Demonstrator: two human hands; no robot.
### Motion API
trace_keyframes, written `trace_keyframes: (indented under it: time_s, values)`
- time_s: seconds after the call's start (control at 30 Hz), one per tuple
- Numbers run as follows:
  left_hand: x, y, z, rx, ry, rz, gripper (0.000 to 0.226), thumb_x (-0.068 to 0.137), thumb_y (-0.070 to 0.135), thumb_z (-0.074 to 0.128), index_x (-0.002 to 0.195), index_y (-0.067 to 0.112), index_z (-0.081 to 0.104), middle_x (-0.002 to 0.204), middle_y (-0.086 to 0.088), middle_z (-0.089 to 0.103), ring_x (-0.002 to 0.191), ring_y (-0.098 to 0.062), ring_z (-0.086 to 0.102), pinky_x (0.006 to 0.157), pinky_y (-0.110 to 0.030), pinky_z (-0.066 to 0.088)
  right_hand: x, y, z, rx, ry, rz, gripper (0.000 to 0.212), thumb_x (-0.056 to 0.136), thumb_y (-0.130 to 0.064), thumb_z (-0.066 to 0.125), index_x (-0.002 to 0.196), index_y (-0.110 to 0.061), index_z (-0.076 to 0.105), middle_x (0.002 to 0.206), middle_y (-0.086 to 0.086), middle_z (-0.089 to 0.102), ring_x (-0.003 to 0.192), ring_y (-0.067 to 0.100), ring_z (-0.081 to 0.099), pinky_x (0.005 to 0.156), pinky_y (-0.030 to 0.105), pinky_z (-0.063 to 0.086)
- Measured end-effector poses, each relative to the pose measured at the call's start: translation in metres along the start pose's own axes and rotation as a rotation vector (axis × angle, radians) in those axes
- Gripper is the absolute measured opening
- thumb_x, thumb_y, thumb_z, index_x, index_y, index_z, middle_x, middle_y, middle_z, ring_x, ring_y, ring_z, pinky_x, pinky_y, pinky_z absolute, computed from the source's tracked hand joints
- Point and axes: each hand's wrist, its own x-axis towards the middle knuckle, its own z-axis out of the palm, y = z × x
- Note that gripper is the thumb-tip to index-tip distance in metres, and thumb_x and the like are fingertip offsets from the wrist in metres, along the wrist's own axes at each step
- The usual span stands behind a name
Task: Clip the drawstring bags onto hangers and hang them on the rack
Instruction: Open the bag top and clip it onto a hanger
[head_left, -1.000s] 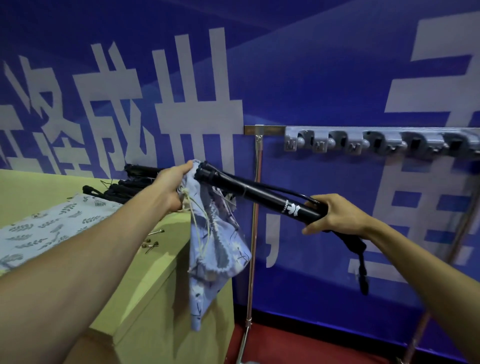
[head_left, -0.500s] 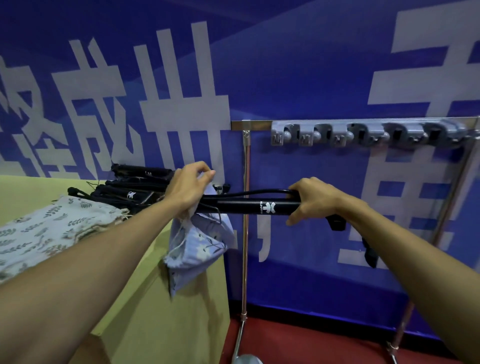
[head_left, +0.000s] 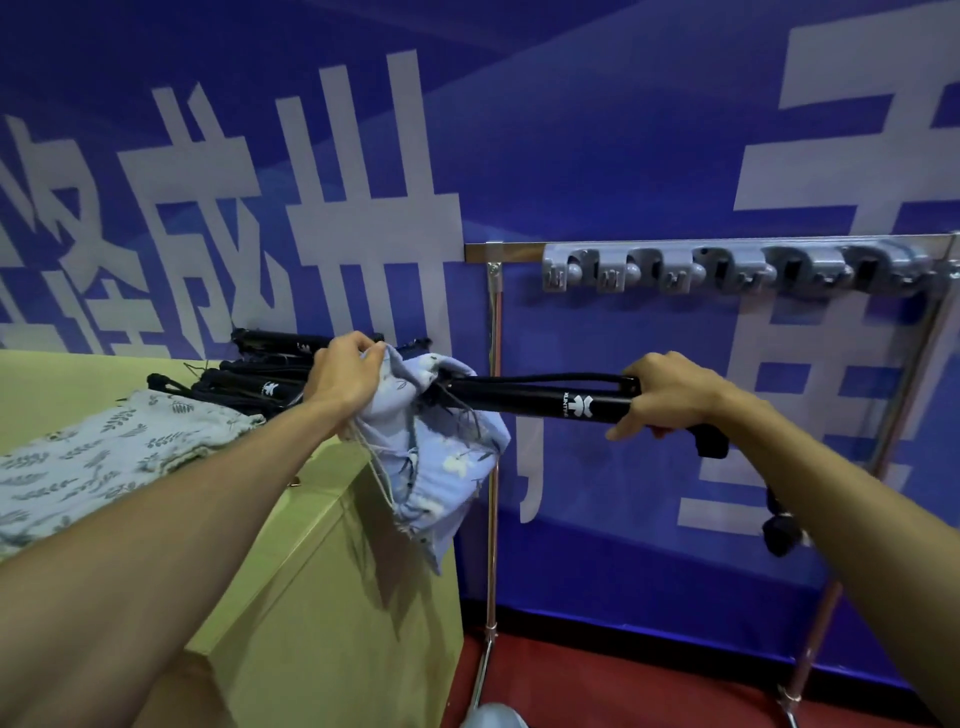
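Left grip (head_left: 345, 371) pinches one blue drawstring bag (head_left: 441, 467), its mouth over one black hanger (head_left: 519, 400) clenched in my right grip (head_left: 662, 395). Rack (head_left: 511, 252) at 1 o'clock, five grey holders (head_left: 727, 267) visible; one leaf-print bag (head_left: 104, 457) on worktop (head_left: 78, 379) at 9 o'clock.

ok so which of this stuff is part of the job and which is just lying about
Job: blue drawstring bag in left hand, black hanger in right hand, rack, leaf-print bag, pile of spare hangers.
Just there: table, blue banner.
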Motion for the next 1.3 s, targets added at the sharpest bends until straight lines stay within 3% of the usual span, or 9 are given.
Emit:
trace_keyframes:
  time_s: [0.1,0.2,0.4,0.57,0.67,0.83,1.0,1.13,1.3]
  values:
    - [0.001,0.0,-0.004,-0.073,-0.005,-0.059,0.027,0.097,0.03,0.052,0.101,0.008,0.068,0.114,-0.017,0.067,0.103,-0.034,0.06,0.08,-0.037,0.045,-0.005,0.007,-0.007,0.147,-0.118,-0.098,0.028,0.067,-0.026,0.086,0.078,-0.01,0.066,0.063,0.007,0.068,0.053,0.013,0.063,0.055,0.025,0.05]
    - [0.0,0.003,-0.004,-0.17,-0.065,-0.075,0.023,0.096,0.028,0.056,0.094,0.009,0.069,0.114,-0.012,0.067,0.099,-0.028,0.06,0.079,-0.033,0.044,-0.01,0.006,-0.009,0.231,-0.217,-0.179,0.024,0.068,-0.017,0.086,0.073,-0.012,0.063,0.057,-0.002,0.064,0.053,0.011,0.06,0.053,0.021,0.045]
    - [-0.015,0.02,0.002,-0.26,-0.142,0.026,0.026,0.095,0.025,0.059,0.092,0.003,0.072,0.098,-0.012,0.071,0.091,-0.022,0.062,0.084,-0.038,0.05,0.007,-0.028,-0.002,0.027,-0.207,-0.201,0.025,0.067,-0.029,0.084,0.073,-0.015,0.064,0.062,0.006,0.067,0.052,0.011,0.06,0.054,0.024,0.048]
    - [-0.027,0.031,0.009,-0.381,-0.238,0.028,0.023,0.096,0.023,0.057,0.081,0.009,0.068,0.087,-0.005,0.066,0.083,-0.014,0.059,0.077,-0.026,0.045,0.019,-0.058,0.001,-0.034,-0.202,-0.168,0.03,0.069,-0.033,0.081,0.08,-0.009,0.066,0.063,0.004,0.066,0.053,0.016,0.061,0.057,0.031,0.052]
    - [-0.029,0.026,0.01,-0.315,-0.233,0.056,0.022,0.096,0.024,0.057,0.081,0.012,0.068,0.091,-0.005,0.067,0.087,-0.017,0.061,0.078,-0.027,0.044,0.019,-0.066,-0.004,-0.193,-0.153,-0.122,0.033,0.068,-0.04,0.08,0.081,-0.013,0.066,0.065,0.0,0.065,0.054,0.017,0.063,0.056,0.031,0.052]
    - [-0.021,-0.005,-0.008,0.012,-0.114,0.077,0.025,0.097,0.025,0.055,0.099,0.007,0.072,0.109,-0.014,0.07,0.104,-0.03,0.061,0.078,-0.031,0.041,0.006,-0.054,-0.02,-0.416,-0.087,-0.043,0.033,0.069,-0.044,0.078,0.083,-0.017,0.064,0.064,-0.001,0.063,0.056,0.017,0.063,0.056,0.029,0.049]
    - [-0.028,0.01,0.003,-0.064,-0.223,0.084,0.028,0.097,0.027,0.054,0.092,0.005,0.07,0.096,-0.017,0.07,0.079,-0.021,0.055,0.061,-0.032,0.037,0.001,-0.045,-0.031,-0.421,-0.119,-0.048,0.034,0.064,-0.046,0.081,0.082,-0.021,0.067,0.062,-0.002,0.064,0.059,0.019,0.065,0.057,0.03,0.048]
    - [-0.038,0.053,0.017,-0.202,-0.316,0.139,0.022,0.098,0.029,0.054,0.09,0.013,0.067,0.098,-0.001,0.066,0.091,-0.016,0.059,0.078,-0.028,0.043,0.0,-0.054,-0.038,-0.366,-0.192,-0.128,0.033,0.059,-0.042,0.085,0.078,-0.021,0.068,0.064,0.001,0.069,0.063,0.019,0.069,0.055,0.03,0.049]
    - [-0.045,0.09,0.036,-0.497,-0.322,0.022,0.028,0.097,0.033,0.054,0.081,0.013,0.066,0.086,-0.009,0.069,0.084,-0.023,0.064,0.084,-0.038,0.054,-0.004,-0.084,-0.033,-0.397,-0.211,-0.253,0.031,0.06,-0.038,0.087,0.075,-0.018,0.068,0.065,0.002,0.069,0.065,0.02,0.069,0.054,0.028,0.05]
